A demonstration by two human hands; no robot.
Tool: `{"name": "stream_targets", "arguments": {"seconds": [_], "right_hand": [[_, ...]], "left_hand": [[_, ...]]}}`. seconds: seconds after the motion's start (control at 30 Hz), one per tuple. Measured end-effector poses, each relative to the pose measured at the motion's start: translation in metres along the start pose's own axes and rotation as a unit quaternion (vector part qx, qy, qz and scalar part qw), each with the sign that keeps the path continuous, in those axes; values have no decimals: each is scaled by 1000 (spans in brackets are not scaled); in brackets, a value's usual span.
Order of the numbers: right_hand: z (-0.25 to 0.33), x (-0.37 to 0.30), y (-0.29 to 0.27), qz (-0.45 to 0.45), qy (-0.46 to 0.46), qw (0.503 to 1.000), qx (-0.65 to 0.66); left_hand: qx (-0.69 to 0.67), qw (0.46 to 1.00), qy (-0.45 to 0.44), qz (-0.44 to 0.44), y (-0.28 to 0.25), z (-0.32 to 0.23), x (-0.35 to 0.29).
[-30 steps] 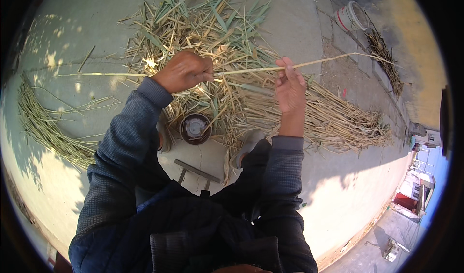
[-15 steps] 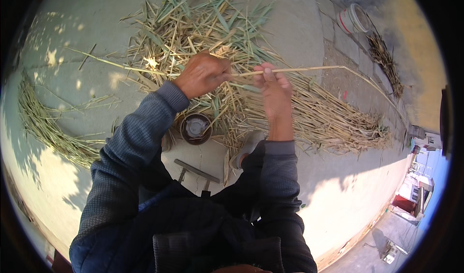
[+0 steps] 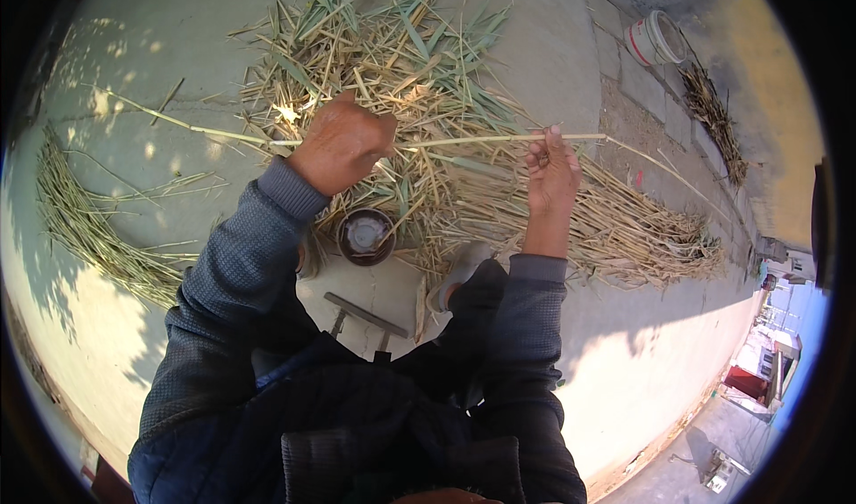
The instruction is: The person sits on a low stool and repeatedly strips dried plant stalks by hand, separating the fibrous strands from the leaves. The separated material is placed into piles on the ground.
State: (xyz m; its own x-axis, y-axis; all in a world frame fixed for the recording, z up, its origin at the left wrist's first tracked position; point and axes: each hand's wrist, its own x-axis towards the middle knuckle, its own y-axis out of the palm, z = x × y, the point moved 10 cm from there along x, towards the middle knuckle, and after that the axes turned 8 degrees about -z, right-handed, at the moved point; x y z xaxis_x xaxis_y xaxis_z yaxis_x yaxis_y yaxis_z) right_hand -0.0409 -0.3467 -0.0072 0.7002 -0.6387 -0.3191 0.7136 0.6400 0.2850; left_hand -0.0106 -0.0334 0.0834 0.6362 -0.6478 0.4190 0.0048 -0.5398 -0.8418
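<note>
A long, thin reed stalk [image 3: 473, 140] stretches crosswise in front of me, greenish at its left end and bent down to a thin tip on the right. My left hand [image 3: 343, 147] is closed in a fist around it, back of the hand up. Well to the right, my right hand [image 3: 553, 178] pinches the same stalk between thumb and fingers. Below both hands spreads a heap of cut leaves and dry husks [image 3: 357, 49]. A dark round bowl [image 3: 364, 236] with something pale inside stands near my feet.
A bundle of dry stalks [image 3: 633, 227] lies to the right, and a curved bundle of greener, bare stalks [image 3: 102, 227] to the left. A white bucket [image 3: 655, 38] stands far right beside dark twigs [image 3: 713, 120]. A metal bar frame [image 3: 364, 315] is between my legs.
My right hand has slid right along the stalk. My left hand has moved left with the stalk, whose left end reaches farther out, so the hands are wider apart.
</note>
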Motion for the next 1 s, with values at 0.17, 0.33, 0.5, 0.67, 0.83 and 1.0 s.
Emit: {"name": "stream_targets", "arguments": {"seconds": [0.17, 0.33, 0.5, 0.67, 0.83, 1.0], "right_hand": [[-23, -22, 28, 65, 28, 998, 0], [-58, -59, 75, 120, 52, 991, -29], [-45, -36, 51, 64, 25, 996, -56], [-15, 4, 1, -19, -22, 1000, -1], [25, 24, -45, -105, -73, 991, 42], [-24, -11, 26, 132, 83, 988, 2]], "left_hand": [[-118, 988, -93, 26, 10, 12, -6], [-149, 980, -124, 34, 46, 11, 10], [-155, 978, -138, 32, 50, 18, 5], [-144, 976, -144, 73, 60, 23, -1], [-176, 967, -157, 94, 61, 31, -8], [-160, 971, -151, 99, 60, 29, -4]]}}
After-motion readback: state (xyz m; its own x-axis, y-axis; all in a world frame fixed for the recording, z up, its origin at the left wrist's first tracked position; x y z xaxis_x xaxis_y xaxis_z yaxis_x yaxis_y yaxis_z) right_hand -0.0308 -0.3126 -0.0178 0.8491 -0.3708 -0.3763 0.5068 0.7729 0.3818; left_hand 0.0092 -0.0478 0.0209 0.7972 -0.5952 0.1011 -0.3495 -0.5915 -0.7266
